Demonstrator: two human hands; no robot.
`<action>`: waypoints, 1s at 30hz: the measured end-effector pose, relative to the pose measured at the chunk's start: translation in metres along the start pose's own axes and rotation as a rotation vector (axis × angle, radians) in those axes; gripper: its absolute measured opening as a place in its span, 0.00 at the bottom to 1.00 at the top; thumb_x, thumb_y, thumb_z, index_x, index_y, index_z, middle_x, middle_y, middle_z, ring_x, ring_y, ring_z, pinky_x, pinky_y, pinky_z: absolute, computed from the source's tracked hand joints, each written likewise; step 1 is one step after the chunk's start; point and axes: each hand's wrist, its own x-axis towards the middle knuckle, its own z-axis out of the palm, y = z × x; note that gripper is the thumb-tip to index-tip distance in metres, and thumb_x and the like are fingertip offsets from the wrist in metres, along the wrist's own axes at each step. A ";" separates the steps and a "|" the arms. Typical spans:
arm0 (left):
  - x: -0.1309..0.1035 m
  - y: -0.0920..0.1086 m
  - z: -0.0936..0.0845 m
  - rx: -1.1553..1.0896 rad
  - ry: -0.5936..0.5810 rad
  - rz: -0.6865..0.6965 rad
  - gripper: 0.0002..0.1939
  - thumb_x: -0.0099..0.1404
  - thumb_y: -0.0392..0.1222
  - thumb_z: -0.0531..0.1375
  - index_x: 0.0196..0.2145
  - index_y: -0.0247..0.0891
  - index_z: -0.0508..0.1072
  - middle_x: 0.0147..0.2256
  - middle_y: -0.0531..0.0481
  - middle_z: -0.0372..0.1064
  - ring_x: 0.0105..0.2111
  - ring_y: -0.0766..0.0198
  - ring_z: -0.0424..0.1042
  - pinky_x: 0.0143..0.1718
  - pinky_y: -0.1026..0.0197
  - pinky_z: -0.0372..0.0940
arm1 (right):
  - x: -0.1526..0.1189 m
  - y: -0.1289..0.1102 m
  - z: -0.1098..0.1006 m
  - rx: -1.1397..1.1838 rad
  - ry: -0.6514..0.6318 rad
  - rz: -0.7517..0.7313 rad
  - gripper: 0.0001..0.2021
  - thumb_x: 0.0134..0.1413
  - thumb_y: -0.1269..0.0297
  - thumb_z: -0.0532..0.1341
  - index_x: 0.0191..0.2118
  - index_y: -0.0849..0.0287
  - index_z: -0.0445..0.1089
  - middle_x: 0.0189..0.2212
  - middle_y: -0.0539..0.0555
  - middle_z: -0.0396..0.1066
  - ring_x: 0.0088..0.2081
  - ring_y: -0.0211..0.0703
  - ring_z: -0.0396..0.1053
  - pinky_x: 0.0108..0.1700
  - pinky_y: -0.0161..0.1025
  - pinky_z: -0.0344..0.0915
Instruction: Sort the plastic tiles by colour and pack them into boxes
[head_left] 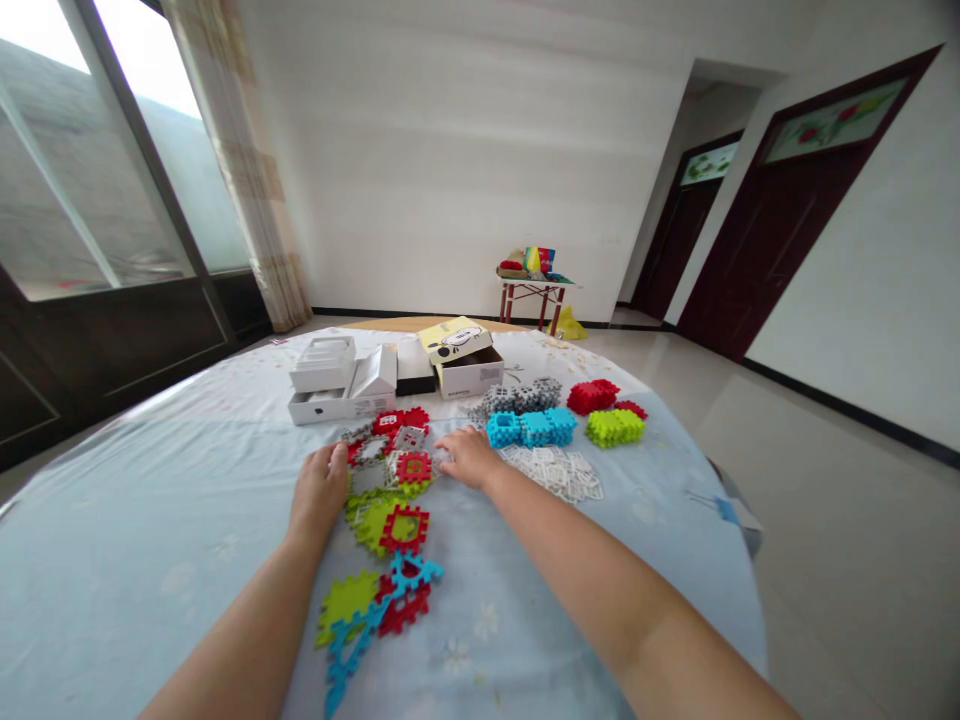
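A loose pile of toothed plastic building tiles lies between my hands, with a red tile (414, 467), lime tiles (369, 522) and some grey and white ones. My left hand (319, 492) rests along the pile's left side, fingers outstretched and holding nothing I can see. On the other side my right hand (466, 457) reaches in with fingers apart, tips close to the tiles. Nearer to me, a blue triangular frame piece (351, 648) lies across red tiles and a lime tile (346, 603). White frame pieces (555, 474) are heaped right of my right wrist.
Behind that heap sit sorted stacks: blue (532, 428), grey (517, 398), red (592, 396) and lime (615, 428). White boxes (337, 404) and a yellow-lidded box (469, 378) stand farther back. The round table's cloth (225, 480) has its edge at right.
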 end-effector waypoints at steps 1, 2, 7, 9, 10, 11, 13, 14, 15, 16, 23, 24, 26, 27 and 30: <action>0.000 0.000 0.000 -0.005 0.001 -0.006 0.26 0.62 0.51 0.42 0.45 0.32 0.71 0.43 0.39 0.70 0.49 0.54 0.64 0.52 0.55 0.57 | -0.002 0.000 -0.002 0.012 0.027 0.005 0.15 0.48 0.63 0.61 0.45 0.53 0.69 0.42 0.55 0.70 0.47 0.51 0.61 0.48 0.47 0.55; 0.000 0.000 0.001 -0.010 0.000 -0.007 0.26 0.62 0.51 0.42 0.44 0.33 0.71 0.42 0.40 0.70 0.49 0.54 0.64 0.51 0.55 0.57 | -0.005 0.001 -0.005 0.030 0.058 0.009 0.13 0.47 0.63 0.62 0.42 0.54 0.71 0.39 0.55 0.71 0.46 0.49 0.62 0.47 0.45 0.56; -0.001 0.001 0.001 -0.016 -0.004 0.008 0.24 0.62 0.51 0.43 0.42 0.36 0.72 0.40 0.42 0.70 0.48 0.54 0.65 0.51 0.55 0.58 | -0.035 0.016 -0.031 0.227 0.224 0.001 0.05 0.48 0.67 0.61 0.33 0.57 0.73 0.31 0.52 0.72 0.38 0.42 0.66 0.44 0.39 0.59; 0.000 0.001 0.000 -0.014 -0.008 0.015 0.24 0.62 0.50 0.43 0.43 0.36 0.72 0.41 0.42 0.70 0.49 0.55 0.65 0.51 0.55 0.58 | -0.052 0.030 -0.046 0.336 0.276 0.020 0.06 0.48 0.67 0.61 0.34 0.58 0.72 0.32 0.52 0.72 0.36 0.40 0.68 0.42 0.38 0.61; 0.001 0.001 0.000 -0.013 -0.012 0.016 0.24 0.62 0.50 0.43 0.43 0.36 0.72 0.41 0.42 0.70 0.49 0.55 0.64 0.52 0.55 0.58 | -0.061 0.037 -0.053 0.387 0.285 0.040 0.06 0.48 0.67 0.60 0.34 0.59 0.72 0.32 0.52 0.73 0.36 0.40 0.69 0.41 0.37 0.62; 0.001 0.002 -0.001 -0.012 -0.017 0.016 0.25 0.62 0.50 0.42 0.43 0.36 0.72 0.41 0.41 0.70 0.49 0.54 0.64 0.52 0.55 0.58 | -0.069 0.045 -0.060 0.433 0.291 0.063 0.07 0.49 0.66 0.60 0.35 0.59 0.72 0.32 0.53 0.73 0.36 0.40 0.69 0.41 0.38 0.63; 0.001 0.002 -0.001 -0.010 -0.017 0.014 0.25 0.62 0.51 0.43 0.43 0.34 0.72 0.41 0.40 0.69 0.48 0.54 0.65 0.51 0.55 0.58 | -0.086 0.062 -0.070 0.488 0.312 0.109 0.09 0.49 0.64 0.59 0.37 0.58 0.72 0.34 0.53 0.74 0.37 0.41 0.70 0.42 0.39 0.64; 0.000 0.003 -0.002 -0.006 -0.010 0.015 0.25 0.61 0.51 0.43 0.42 0.35 0.72 0.41 0.40 0.69 0.48 0.54 0.65 0.50 0.55 0.59 | -0.093 0.069 -0.073 0.494 0.340 0.135 0.10 0.50 0.63 0.58 0.38 0.58 0.72 0.36 0.53 0.74 0.38 0.41 0.70 0.43 0.40 0.64; -0.001 0.005 -0.003 0.002 0.003 0.019 0.25 0.61 0.52 0.44 0.42 0.35 0.72 0.41 0.40 0.69 0.47 0.54 0.65 0.49 0.54 0.60 | -0.099 0.077 -0.074 0.488 0.376 0.164 0.11 0.50 0.63 0.58 0.39 0.58 0.71 0.37 0.53 0.74 0.39 0.42 0.70 0.44 0.41 0.64; -0.002 0.007 -0.004 0.018 0.016 0.031 0.24 0.61 0.52 0.44 0.42 0.36 0.72 0.42 0.41 0.69 0.46 0.54 0.66 0.48 0.54 0.61 | -0.105 0.085 -0.075 0.477 0.417 0.198 0.11 0.50 0.63 0.58 0.39 0.58 0.71 0.37 0.53 0.74 0.39 0.42 0.70 0.45 0.41 0.64; -0.020 0.048 -0.018 0.219 0.040 0.287 0.19 0.61 0.49 0.48 0.44 0.40 0.70 0.47 0.43 0.67 0.44 0.53 0.66 0.47 0.50 0.59 | -0.131 0.133 -0.061 0.430 0.616 0.423 0.12 0.50 0.62 0.54 0.36 0.59 0.72 0.35 0.55 0.75 0.37 0.43 0.71 0.43 0.40 0.65; -0.022 0.057 -0.018 0.228 0.027 0.335 0.19 0.61 0.50 0.48 0.44 0.41 0.71 0.46 0.43 0.67 0.46 0.52 0.65 0.47 0.50 0.58 | -0.133 0.138 -0.059 0.427 0.623 0.449 0.12 0.49 0.62 0.54 0.36 0.59 0.72 0.35 0.55 0.75 0.37 0.43 0.71 0.43 0.40 0.65; -0.025 0.075 -0.015 0.244 -0.044 0.422 0.19 0.61 0.50 0.48 0.42 0.42 0.72 0.45 0.45 0.69 0.47 0.52 0.64 0.48 0.51 0.57 | -0.136 0.146 -0.057 0.424 0.623 0.495 0.12 0.49 0.62 0.54 0.36 0.59 0.71 0.33 0.54 0.75 0.36 0.43 0.71 0.42 0.40 0.65; -0.026 0.083 -0.012 0.254 -0.100 0.462 0.18 0.61 0.50 0.49 0.41 0.42 0.73 0.44 0.46 0.70 0.47 0.53 0.65 0.48 0.52 0.56 | -0.136 0.150 -0.055 0.425 0.621 0.514 0.12 0.50 0.62 0.53 0.36 0.59 0.71 0.32 0.54 0.75 0.35 0.43 0.71 0.41 0.39 0.65; -0.026 0.107 0.002 0.303 -0.298 0.589 0.17 0.60 0.50 0.50 0.39 0.44 0.74 0.44 0.48 0.71 0.46 0.54 0.66 0.49 0.53 0.54 | -0.137 0.162 -0.050 0.448 0.611 0.553 0.13 0.50 0.63 0.52 0.37 0.60 0.71 0.27 0.53 0.75 0.32 0.42 0.72 0.39 0.39 0.66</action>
